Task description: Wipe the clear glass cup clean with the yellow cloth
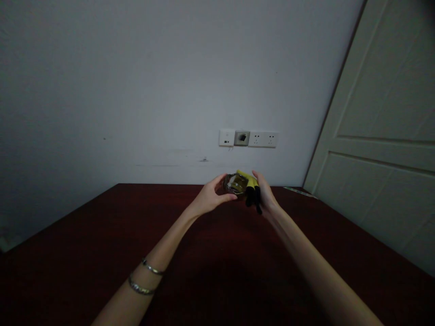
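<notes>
Both my arms reach out over a dark red table (102,235). My left hand (212,197) is curled round a small clear glass jar (234,183), thumb under it. My right hand (267,194) holds a yellow and black cloth or glove (250,186) pressed against the jar's right side. The black part hangs down between my hands. Two metal bangles (146,276) sit on my left forearm. The jar is held above the table near its far edge.
A white wall stands behind the table, with a row of sockets and a switch (248,138) just above my hands. A pale panelled door (384,136) fills the right side. A thin flat object (299,191) lies at the table's far right edge.
</notes>
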A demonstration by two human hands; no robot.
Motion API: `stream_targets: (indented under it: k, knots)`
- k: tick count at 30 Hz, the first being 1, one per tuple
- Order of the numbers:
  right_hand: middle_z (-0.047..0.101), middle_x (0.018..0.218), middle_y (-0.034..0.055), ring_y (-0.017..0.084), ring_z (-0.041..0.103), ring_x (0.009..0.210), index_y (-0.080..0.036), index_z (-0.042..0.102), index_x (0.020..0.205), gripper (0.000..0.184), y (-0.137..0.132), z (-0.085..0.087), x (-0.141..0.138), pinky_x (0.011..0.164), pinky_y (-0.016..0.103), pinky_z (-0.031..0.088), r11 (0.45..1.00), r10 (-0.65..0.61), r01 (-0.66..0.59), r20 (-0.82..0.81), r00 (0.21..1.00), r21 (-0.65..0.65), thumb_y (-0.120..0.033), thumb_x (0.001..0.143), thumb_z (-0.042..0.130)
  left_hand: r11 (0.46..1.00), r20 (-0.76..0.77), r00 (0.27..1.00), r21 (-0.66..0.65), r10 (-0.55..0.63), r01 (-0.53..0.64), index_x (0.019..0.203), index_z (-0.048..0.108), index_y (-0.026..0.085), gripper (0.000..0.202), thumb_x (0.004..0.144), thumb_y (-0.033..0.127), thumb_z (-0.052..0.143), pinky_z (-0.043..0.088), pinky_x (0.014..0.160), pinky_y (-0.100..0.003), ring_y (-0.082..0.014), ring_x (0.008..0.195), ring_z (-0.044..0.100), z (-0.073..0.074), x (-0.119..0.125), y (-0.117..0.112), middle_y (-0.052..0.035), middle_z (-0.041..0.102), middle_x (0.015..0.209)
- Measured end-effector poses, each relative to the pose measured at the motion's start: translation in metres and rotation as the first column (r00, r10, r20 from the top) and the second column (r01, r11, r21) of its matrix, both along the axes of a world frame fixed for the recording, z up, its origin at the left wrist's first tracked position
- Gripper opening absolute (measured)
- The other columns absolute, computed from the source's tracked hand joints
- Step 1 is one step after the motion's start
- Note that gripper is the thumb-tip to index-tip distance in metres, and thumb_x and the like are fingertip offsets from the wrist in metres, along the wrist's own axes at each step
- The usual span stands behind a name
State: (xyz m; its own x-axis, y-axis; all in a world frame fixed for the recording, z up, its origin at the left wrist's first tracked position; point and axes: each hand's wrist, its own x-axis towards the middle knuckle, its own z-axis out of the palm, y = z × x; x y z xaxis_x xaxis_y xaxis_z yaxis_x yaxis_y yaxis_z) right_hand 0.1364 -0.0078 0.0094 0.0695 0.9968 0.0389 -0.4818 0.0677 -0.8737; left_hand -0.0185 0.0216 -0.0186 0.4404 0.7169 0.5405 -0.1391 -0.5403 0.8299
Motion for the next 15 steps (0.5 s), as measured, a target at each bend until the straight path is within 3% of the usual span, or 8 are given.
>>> stream_targets:
  k: [5,9,12,15]
  knots:
    - [0.055,0.039,0.0007,0.013,0.042,0.03,-0.012,0.068,0.083,0.044,-0.005,0.002,0.002,0.03,0.022,0.028,0.996,0.073,-0.067,0.107,0.992,-0.061,-0.044,0.088,0.038,0.999,-0.112,0.993,0.008,-0.03,0.031,0.128,0.043,0.014,0.08,0.059,0.026,0.081,0.037,0.103,-0.052,-0.0274,0.112,0.057,0.0,0.0,-0.006,-0.0166,0.058,0.123]
    - [0.056,0.042,-0.0004,0.012,0.044,0.034,-0.013,0.067,0.08,0.04,-0.008,0.007,-0.001,0.037,0.023,0.035,0.999,0.047,-0.048,0.067,0.997,0.009,-0.038,0.09,0.037,0.998,-0.085,0.996,0.05,0.031,-0.026,0.126,0.042,0.015,0.077,0.061,0.03,0.081,0.04,0.101,-0.049,-0.0269,0.111,0.057,-0.003,0.003,-0.006,-0.0167,0.056,0.125]
    - [0.062,0.053,0.0003,0.012,0.052,0.044,-0.015,0.066,0.078,0.034,-0.008,0.007,-0.007,0.045,0.022,0.041,0.995,0.01,-0.014,0.048,0.999,0.094,-0.034,0.089,0.039,0.984,-0.033,0.989,0.102,0.147,-0.143,0.122,0.041,0.017,0.076,0.059,0.032,0.082,0.04,0.101,-0.047,-0.0261,0.112,0.056,-0.006,0.006,-0.006,-0.0145,0.055,0.123]
    - [0.06,0.054,-0.0018,0.011,0.051,0.044,-0.017,0.063,0.077,0.028,-0.01,0.003,-0.014,0.043,0.021,0.04,0.996,-0.015,0.009,0.063,0.998,0.093,-0.036,0.086,0.045,0.946,0.038,0.953,0.115,0.301,-0.303,0.115,0.04,0.017,0.075,0.055,0.032,0.083,0.039,0.1,-0.045,-0.0252,0.11,0.055,-0.008,0.009,-0.004,-0.0126,0.056,0.117]
